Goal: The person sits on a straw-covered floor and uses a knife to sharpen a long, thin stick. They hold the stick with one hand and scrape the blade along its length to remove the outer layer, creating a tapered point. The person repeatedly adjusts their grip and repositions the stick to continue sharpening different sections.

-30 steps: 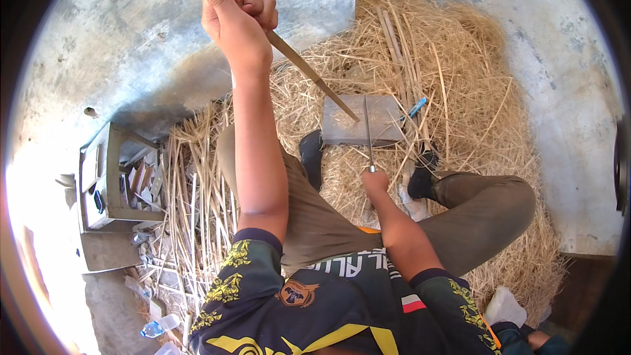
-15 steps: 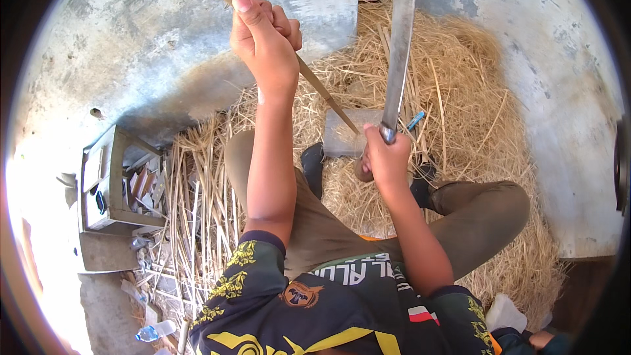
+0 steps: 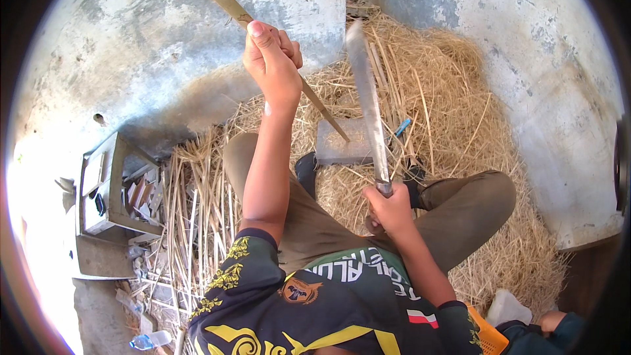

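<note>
The left hand point(image 3: 273, 59) is closed in a fist, thumb on top, around a long, flat, tan strip point(image 3: 220, 0); the right hand point(image 3: 391, 210) wraps the handle of a large knife point(image 3: 368, 102), its tip slightly blurred. The strip slants from the upper left, through the left fist, down and rightward to the top of a grey-brown block point(image 3: 335, 154), where its low end appears to rest, though contact is hard to confirm. The blade points away from the body, leaning a little left, and lies just right of that low end, so the two long axes draw together beyond the block without meeting in view. The right hand looks nearer the block; the left is farther up the strip. The block sits on a thick bed of straw-like shavings point(image 3: 447, 79) between the person's feet, with a blue tool point(image 3: 403, 127) beside it. Loose strips point(image 3: 187, 187) and an open-fronted cabinet point(image 3: 118, 187) stand to the left, below a stained, pale wall point(image 3: 131, 46).
</note>
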`<state>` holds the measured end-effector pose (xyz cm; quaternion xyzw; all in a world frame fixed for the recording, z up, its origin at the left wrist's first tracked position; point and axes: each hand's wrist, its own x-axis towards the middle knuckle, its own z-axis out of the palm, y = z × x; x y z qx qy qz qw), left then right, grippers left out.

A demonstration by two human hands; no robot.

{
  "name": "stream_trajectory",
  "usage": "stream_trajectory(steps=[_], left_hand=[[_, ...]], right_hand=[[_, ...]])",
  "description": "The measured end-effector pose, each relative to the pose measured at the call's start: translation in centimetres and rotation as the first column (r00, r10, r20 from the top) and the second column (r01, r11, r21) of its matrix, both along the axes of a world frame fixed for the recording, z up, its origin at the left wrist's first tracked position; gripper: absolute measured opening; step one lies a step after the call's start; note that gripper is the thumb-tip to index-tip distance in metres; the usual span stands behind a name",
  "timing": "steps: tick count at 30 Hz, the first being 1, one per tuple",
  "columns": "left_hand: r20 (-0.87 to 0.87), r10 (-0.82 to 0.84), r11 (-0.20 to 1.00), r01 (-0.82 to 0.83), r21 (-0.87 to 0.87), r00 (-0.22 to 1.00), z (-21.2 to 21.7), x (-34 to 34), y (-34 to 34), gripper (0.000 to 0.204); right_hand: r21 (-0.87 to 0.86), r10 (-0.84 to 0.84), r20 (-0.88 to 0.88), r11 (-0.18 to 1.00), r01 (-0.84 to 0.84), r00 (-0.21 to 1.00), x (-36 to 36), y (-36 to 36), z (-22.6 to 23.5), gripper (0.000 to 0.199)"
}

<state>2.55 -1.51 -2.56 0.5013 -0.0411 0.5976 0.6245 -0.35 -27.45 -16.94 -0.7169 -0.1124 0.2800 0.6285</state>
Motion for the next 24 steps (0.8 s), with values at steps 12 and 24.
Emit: stream_trajectory(steps=[12, 24], left_hand=[[0.056, 0.046, 0.999, -0.046, 0.003, 0.997, -0.7, -0.8, 1.3, 0.046], [0.023, 0.027, 0.999, -0.027, -0.027, 0.999, -0.8, -1.2, 1.6, 0.046]], right_hand=[[0.007, 0.021, -0.131, 1.000, -0.020, 0.991, 0.6, 0.5, -1.1, 0.022], [-0.034, 0.065, -0.347, 0.996, -0.082, 0.936, 0.9, 2.3, -2.0, 0.025]])
